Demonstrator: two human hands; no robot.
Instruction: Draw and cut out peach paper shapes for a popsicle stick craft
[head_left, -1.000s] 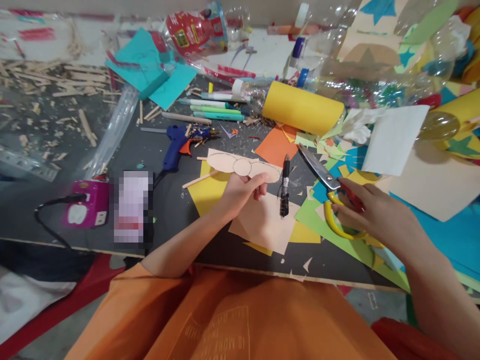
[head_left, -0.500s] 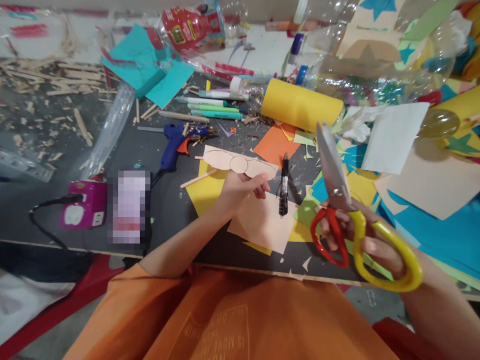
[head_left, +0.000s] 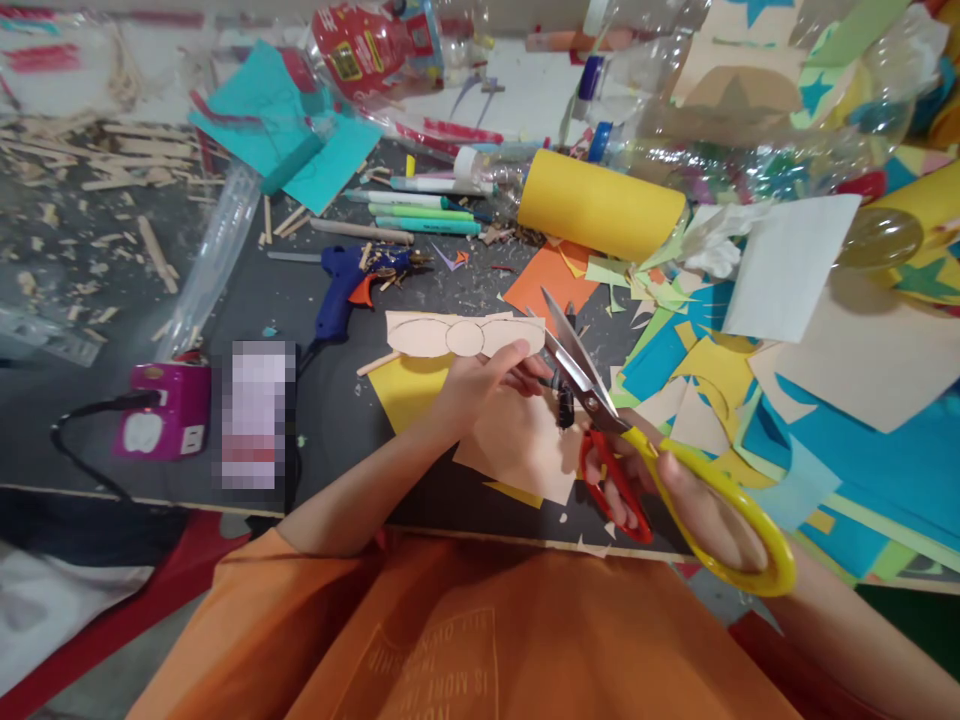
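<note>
My left hand [head_left: 480,385] pinches a strip of pale peach paper [head_left: 420,335] near its right end, the thumb on top. Pencilled on the strip are a circle and two long curved shapes beside it. In my right hand [head_left: 675,490] are large scissors [head_left: 589,400] with one red and one yellow handle loop. Their blades are parted and point up and left, the tips close to the strip's right end. Below the left hand lies a peach paper sheet [head_left: 517,450] over yellow paper [head_left: 412,390]. A black pen [head_left: 565,405] is partly hidden behind the scissors.
A blue glue gun [head_left: 341,290] lies left of the strip, near a phone [head_left: 259,415] and a magenta power adapter [head_left: 163,410]. Markers [head_left: 427,225], a yellow paper-wrapped cylinder [head_left: 600,205] and plastic bottles lie behind. Coloured paper scraps [head_left: 712,370] cover the right side.
My right hand has brought the scissors left and down toward the strip, and their blades have opened. The strip in my left hand has turned more level and shifted slightly left.
</note>
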